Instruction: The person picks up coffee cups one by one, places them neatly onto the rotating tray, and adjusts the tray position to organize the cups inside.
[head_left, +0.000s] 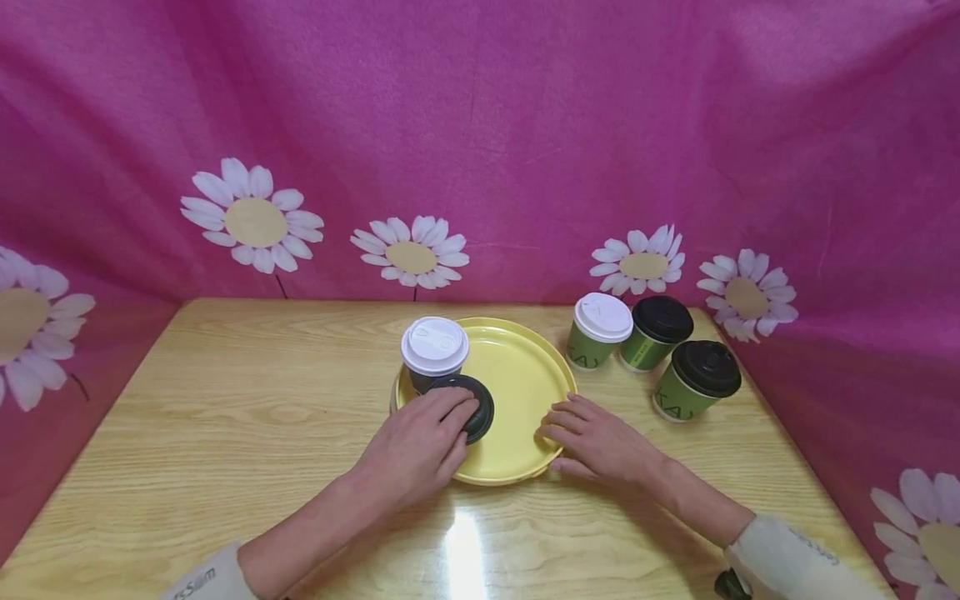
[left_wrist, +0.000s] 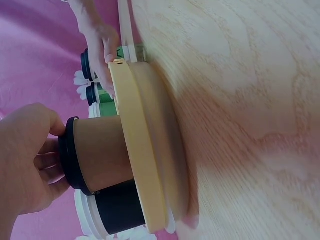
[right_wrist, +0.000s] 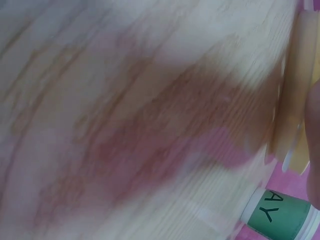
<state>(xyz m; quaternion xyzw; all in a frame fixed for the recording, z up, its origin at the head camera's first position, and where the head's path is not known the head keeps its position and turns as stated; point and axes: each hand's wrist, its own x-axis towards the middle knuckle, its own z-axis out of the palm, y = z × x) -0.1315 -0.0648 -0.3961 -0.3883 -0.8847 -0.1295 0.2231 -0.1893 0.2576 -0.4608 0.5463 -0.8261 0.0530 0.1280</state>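
A brown paper cup (left_wrist: 102,150) with a black lid (head_left: 480,414) stands on a round yellow tray (head_left: 517,442). My left hand (head_left: 422,437) grips this cup by its lid, thumb on one side and fingers on the other. Right behind it, also on the tray, is a black cup (left_wrist: 120,206) with a white lid (head_left: 435,343). At the tray's right rim, my right hand (head_left: 600,437) rests with its fingers laid over the edge, holding no cup. Only a blurred strip of that hand shows in the right wrist view.
Right of the tray stand three green cups: a white-lidded one (head_left: 592,346), a black-lidded one (head_left: 643,346) behind, and another black-lidded one (head_left: 682,392) nearer the right edge. The wooden table (head_left: 247,417) meets a pink flowered cloth (head_left: 480,150) at its back and sides.
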